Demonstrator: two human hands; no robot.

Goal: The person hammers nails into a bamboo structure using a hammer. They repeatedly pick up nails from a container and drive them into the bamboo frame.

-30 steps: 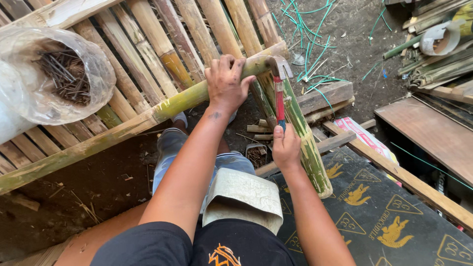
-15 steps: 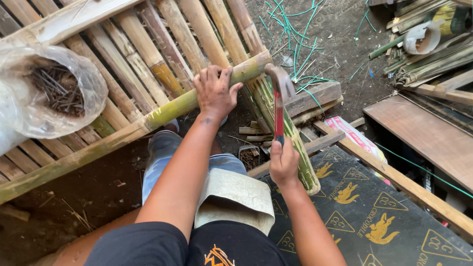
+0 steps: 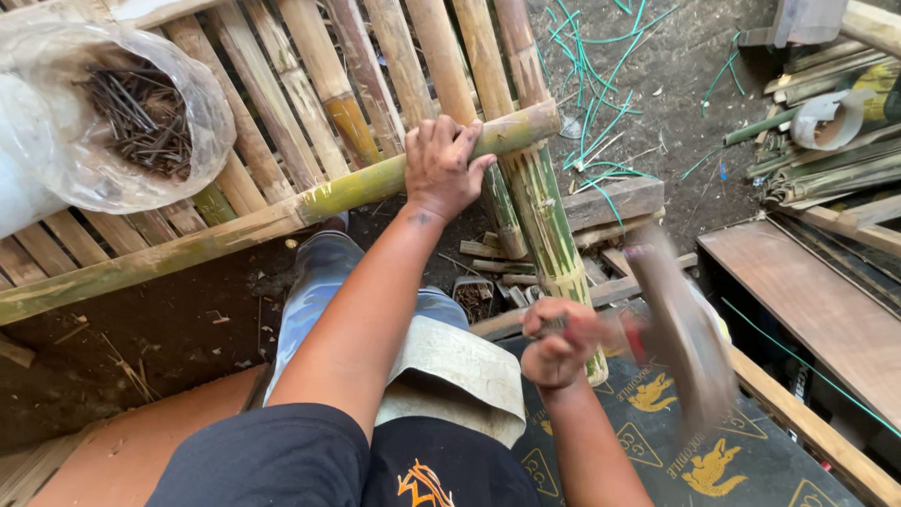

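Two hands occupied, left hand (image 3: 447,167) fingers clamped over green bamboo pole (image 3: 282,212), right hand (image 3: 560,343) fingers clenched around blurred hammer (image 3: 678,333), bag of nails (image 3: 131,122) nearby

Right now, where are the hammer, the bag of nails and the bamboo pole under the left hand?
hammer (image 3: 680,329), head view, on its blurred head.
bag of nails (image 3: 141,122), head view, on the nails inside.
bamboo pole (image 3: 357,188), head view, on its green middle.

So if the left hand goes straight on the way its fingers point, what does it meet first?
The left hand lies on the green bamboo pole, fingers pointing away from the person. Straight on, they would probably meet the bamboo slats first; depth is unclear.
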